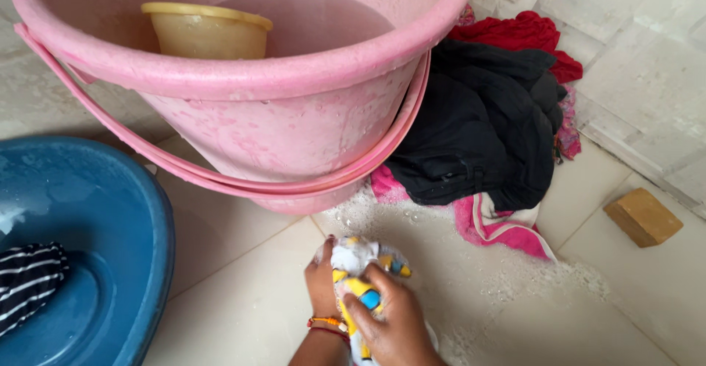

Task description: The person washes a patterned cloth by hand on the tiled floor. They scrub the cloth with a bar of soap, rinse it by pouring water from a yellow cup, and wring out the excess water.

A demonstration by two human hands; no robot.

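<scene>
- Gripping the cloth (359,263) on the sudsy floor (243,314), our left hand (321,281) and right hand (386,322) had fingers curled tight.
- It looked soaked, limp, slippery; we judged bunched folds the best hold.

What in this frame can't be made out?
Head view:
- white, yellow and blue cloth: shape hidden by left hand and right hand.
- striped cloth: cut off by left edge.
- pink cloth: mostly under black garment.
- pink bucket: water depth unreadable.
</scene>
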